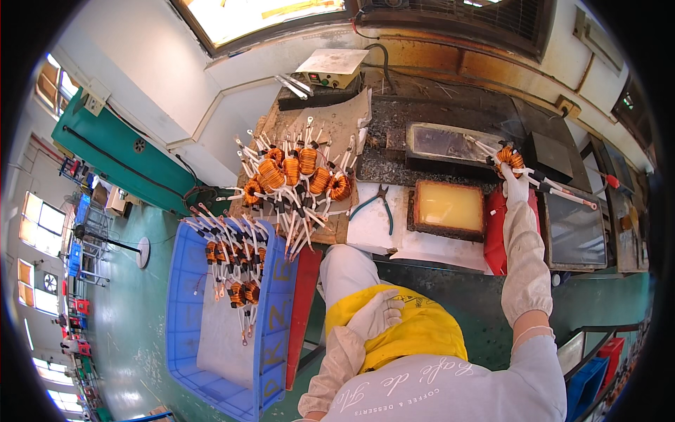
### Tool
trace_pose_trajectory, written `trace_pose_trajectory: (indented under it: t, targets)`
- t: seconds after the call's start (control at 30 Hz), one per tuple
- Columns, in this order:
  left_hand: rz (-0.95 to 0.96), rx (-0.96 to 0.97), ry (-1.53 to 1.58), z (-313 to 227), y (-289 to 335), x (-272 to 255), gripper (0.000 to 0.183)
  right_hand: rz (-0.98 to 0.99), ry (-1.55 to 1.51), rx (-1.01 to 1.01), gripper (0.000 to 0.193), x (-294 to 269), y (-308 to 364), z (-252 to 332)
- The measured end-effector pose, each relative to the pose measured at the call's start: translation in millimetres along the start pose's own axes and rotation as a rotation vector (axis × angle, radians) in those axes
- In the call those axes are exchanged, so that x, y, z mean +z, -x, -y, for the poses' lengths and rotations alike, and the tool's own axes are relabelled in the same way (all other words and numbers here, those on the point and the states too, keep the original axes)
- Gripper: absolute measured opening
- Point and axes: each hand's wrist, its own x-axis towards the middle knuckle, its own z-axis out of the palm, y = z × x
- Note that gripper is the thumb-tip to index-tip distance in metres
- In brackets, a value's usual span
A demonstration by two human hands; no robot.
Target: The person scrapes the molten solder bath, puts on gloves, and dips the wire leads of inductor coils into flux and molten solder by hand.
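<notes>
The fingers of the gloved right hand [516,188] close around a coil [509,159], a ring of orange copper wire with long pale leads, black sleeves and metal lug ends. It is at the counter's right part, some leads reaching over a grey-topped tray [450,143]; contact there is unclear. The right forearm covers part of a red bin [496,239]. Next come a pan of yellowish stuff [450,205], pliers [380,204] and heaped coils [292,169]. The gloved left hand [376,316] lies on a yellow apron [415,334]; whether its fingers grip, I cannot tell.
</notes>
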Motion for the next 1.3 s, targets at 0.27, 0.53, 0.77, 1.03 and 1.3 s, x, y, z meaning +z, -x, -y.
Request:
trace_pose_trajectory:
  t: [0.27,0.53,0.77,1.03,1.3]
  targets:
    - [0.029,0.005,0.03,0,-1,-3,0.042,0.021,-0.037,0.031,0.022,-4,-5,-3]
    - [0.022,0.006,0.016,0,-1,-3,0.042,0.004,-0.042,-0.017,0.021,-4,-5,-6]
    - [0.015,0.002,0.009,1,-1,-4,0.042,0.03,-0.083,0.017,0.022,-5,-5,-6]
    - [0.003,-0.005,0.002,0,0,-2,0.042,-0.001,-0.103,-0.032,0.024,0,3,2]
    - [0.012,-0.008,0.009,1,-1,-4,0.043,-0.036,-0.101,-0.062,0.024,-1,6,1]
